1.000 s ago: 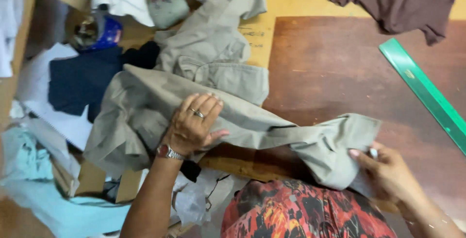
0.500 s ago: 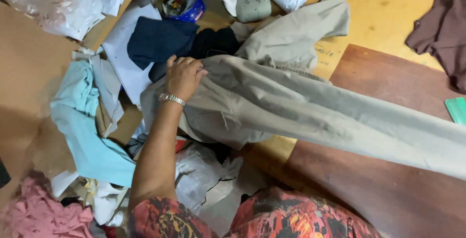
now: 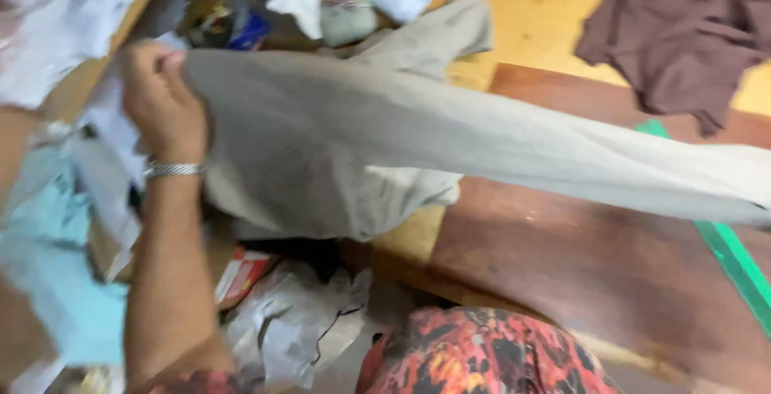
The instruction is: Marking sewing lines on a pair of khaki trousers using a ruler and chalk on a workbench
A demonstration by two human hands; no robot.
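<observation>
One hand [image 3: 165, 101], the left, is now raised, gripping the beige trousers [image 3: 385, 145], lifted clear of the table [image 3: 594, 273]; right hand unseen.

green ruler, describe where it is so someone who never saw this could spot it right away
Start at the dark reddish-brown wooden board on the right. The green ruler lies slanted along its right side, partly hidden under the beige trousers that the left hand holds stretched across. It is the only flat, straight-edged bright green strip; the things around it are soft, crumpled cloth.
</observation>
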